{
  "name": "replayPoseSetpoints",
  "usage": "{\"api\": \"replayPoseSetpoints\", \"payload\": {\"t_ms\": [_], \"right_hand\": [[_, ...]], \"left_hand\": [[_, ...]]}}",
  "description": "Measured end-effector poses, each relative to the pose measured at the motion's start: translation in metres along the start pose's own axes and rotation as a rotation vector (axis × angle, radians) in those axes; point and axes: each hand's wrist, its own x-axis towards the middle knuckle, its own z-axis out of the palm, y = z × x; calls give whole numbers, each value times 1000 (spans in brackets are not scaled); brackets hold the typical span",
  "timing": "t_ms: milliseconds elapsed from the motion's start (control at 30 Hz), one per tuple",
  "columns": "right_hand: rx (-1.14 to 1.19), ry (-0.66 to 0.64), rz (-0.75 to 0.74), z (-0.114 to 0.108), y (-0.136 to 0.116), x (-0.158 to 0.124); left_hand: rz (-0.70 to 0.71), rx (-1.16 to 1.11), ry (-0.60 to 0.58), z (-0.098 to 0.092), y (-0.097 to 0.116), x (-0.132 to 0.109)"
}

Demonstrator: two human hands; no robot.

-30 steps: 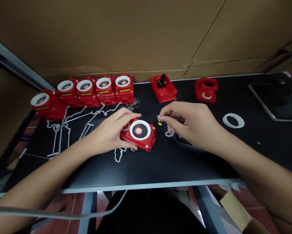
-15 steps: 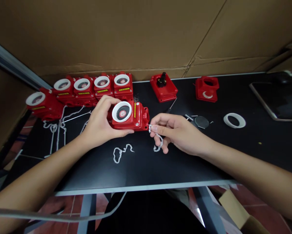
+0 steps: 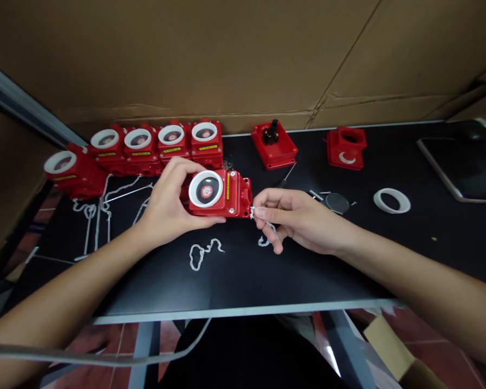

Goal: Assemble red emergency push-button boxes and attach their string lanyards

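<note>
My left hand [image 3: 172,202] is wrapped round a red call-point box [image 3: 223,197] with a white ring about its dark round window. The box is held just above the black table, window facing up. At its right end, my right hand [image 3: 289,219] pinches a white chain [image 3: 271,229] between thumb and fingertips. The chain's upper end meets the box's lower right corner; whether it is fastened there I cannot tell. Its lower part hangs below my curled fingers. A second white chain [image 3: 197,256] lies loosely coiled on the table in front of the box.
Several similar red boxes [image 3: 173,141] stand in a row at the back left, with chains and thin rods before them. An open red housing [image 3: 274,147], a screwdriver [image 3: 287,175], a red cover [image 3: 345,148], a glass disc [image 3: 337,203] and a white ring [image 3: 400,207] lie to the right.
The box has turned slightly and shifted a little to the right in my left hand. My right hand moves slightly right too, still pinching the chain, whose lower part swings right.
</note>
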Motion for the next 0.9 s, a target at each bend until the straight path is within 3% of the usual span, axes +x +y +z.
{"api": "replayPoseSetpoints", "payload": {"t_ms": [467, 900], "right_hand": [[83, -108, 48, -8, -2, 1], [51, -37, 71, -6, 1, 2]], "left_hand": [[7, -14, 36, 3, 1, -2], [33, -17, 39, 3, 6, -4]]}}
